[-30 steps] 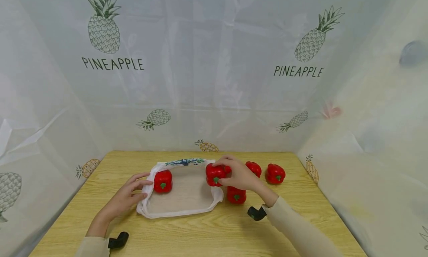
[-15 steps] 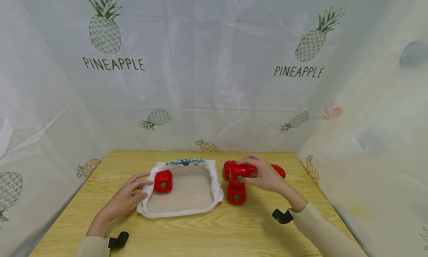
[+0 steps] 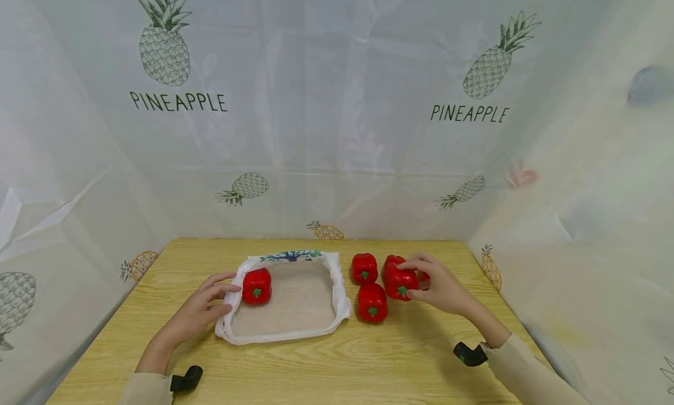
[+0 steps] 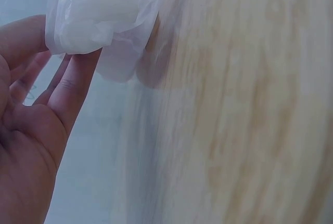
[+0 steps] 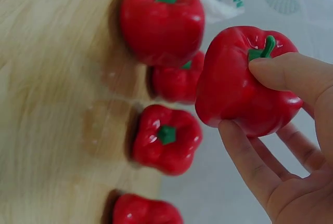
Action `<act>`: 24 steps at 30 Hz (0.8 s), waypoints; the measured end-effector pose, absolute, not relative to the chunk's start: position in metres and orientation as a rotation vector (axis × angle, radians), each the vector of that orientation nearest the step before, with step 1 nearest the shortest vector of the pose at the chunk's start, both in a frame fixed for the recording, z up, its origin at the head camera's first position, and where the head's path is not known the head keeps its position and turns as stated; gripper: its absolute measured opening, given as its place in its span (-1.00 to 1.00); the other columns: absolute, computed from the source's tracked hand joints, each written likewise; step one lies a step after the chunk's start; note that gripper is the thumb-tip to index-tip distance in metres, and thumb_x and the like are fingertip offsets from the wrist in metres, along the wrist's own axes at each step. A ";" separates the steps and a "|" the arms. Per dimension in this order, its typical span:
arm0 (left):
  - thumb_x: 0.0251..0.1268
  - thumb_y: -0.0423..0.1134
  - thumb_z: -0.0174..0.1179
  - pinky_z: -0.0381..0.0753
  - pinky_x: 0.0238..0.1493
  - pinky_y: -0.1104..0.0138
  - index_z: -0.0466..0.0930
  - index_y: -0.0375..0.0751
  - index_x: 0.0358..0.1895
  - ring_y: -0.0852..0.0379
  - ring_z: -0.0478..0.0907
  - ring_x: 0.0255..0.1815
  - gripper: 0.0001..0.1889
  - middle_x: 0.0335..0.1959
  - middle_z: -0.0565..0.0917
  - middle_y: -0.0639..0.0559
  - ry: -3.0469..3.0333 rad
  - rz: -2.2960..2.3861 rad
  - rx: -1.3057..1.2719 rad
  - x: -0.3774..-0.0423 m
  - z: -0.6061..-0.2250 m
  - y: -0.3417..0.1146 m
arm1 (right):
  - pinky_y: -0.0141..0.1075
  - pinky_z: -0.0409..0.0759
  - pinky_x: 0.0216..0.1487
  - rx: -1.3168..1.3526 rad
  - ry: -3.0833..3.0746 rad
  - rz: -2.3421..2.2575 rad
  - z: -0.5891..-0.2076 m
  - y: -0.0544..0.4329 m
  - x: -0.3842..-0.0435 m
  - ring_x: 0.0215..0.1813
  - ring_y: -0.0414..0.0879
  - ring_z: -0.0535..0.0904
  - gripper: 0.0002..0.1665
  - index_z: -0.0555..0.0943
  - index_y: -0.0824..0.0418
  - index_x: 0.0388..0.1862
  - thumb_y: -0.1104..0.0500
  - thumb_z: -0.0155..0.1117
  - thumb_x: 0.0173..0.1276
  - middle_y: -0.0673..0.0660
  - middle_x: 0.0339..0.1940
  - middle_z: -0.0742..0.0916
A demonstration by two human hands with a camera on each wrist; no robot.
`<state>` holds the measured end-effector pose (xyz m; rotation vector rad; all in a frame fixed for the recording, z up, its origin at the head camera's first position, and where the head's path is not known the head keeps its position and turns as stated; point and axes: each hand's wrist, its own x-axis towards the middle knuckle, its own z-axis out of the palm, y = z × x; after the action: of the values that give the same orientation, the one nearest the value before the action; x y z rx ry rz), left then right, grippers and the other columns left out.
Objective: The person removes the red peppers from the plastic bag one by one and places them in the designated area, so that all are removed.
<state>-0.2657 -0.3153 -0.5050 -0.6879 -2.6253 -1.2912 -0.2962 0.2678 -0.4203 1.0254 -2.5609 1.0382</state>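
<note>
My left hand (image 3: 197, 308) grips the left side of a white plastic bag (image 3: 284, 337), whose mouth is spread wide. In the left wrist view, the bag's folded edge (image 4: 99, 21) lies between thumb and fingers. A red bell pepper (image 3: 257, 286) with a green stem sits inside the bag at its left. My right hand (image 3: 439, 285) pinches another red bell pepper (image 3: 398, 281) between thumb and fingers, right of the bag. In the right wrist view this held pepper (image 5: 242, 86) appears off the table, its stem beside the thumb.
Between bag and right hand stand a front pepper (image 3: 372, 303) and a back pepper (image 3: 364, 268). Two more peppers are partly hidden behind the held one and the right hand. The wooden table (image 3: 316, 376) is enclosed by pineapple-printed curtains (image 3: 337, 130).
My right hand has moved rightward with the pepper, from the bag's right rim past the two nearest peppers, uncovering them. The left hand and the bag have stayed put.
</note>
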 end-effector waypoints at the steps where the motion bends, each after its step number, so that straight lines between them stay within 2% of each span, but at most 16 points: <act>1: 0.54 -0.34 0.30 0.65 0.10 0.27 0.67 -0.13 0.30 0.15 0.53 0.19 -0.66 0.59 0.29 -0.13 -2.624 -1.296 -0.684 -0.265 -0.505 -0.315 | -0.26 0.78 -0.19 1.023 -2.558 1.039 -0.423 0.270 -0.297 -0.14 -0.06 0.60 -0.35 0.69 0.14 0.25 0.50 0.58 0.20 0.12 0.13 0.62; 6: 0.55 -0.31 0.29 0.64 0.08 0.31 0.66 -0.11 0.31 0.16 0.54 0.19 -0.66 0.60 0.28 -0.12 -2.625 -1.323 -0.683 -0.265 -0.505 -0.316 | -0.14 0.79 -0.17 1.010 -2.548 0.983 -0.432 0.280 -0.296 0.03 -0.01 0.59 -0.36 0.70 0.13 0.23 0.51 0.58 0.17 0.11 0.12 0.63; 10: 0.56 -0.30 0.29 0.64 0.08 0.32 0.67 -0.09 0.30 0.14 0.54 0.19 -0.67 0.60 0.28 -0.09 -2.625 -1.337 -0.675 -0.264 -0.503 -0.315 | -0.13 0.76 -0.18 0.998 -2.550 0.919 -0.438 0.287 -0.296 0.04 -0.03 0.55 -0.35 0.71 0.14 0.21 0.50 0.60 0.14 0.14 0.12 0.64; 16: 0.55 -0.32 0.29 0.63 0.09 0.31 0.67 -0.15 0.30 0.02 0.55 0.19 -0.67 0.58 0.30 -0.16 -2.617 -1.313 -0.681 -0.263 -0.501 -0.314 | -0.19 0.79 -0.18 1.014 -2.559 0.953 -0.449 0.294 -0.299 0.01 -0.08 0.60 -0.33 0.71 0.15 0.21 0.52 0.61 0.12 0.17 0.14 0.64; 24: 0.51 -0.34 0.33 0.64 0.12 0.30 0.68 -0.08 0.28 0.12 0.53 0.19 -0.65 0.59 0.30 -0.09 -2.634 -1.300 -0.663 -0.265 -0.504 -0.315 | -0.21 0.79 -0.13 1.020 -2.609 1.109 -0.463 0.302 -0.301 0.03 -0.08 0.67 -0.36 0.69 0.15 0.24 0.50 0.58 0.19 0.20 0.20 0.61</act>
<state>-0.2654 -0.3151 -0.5036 -0.6634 -2.6340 -1.3002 -0.3014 0.3022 -0.4627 1.0200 -2.6085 1.1089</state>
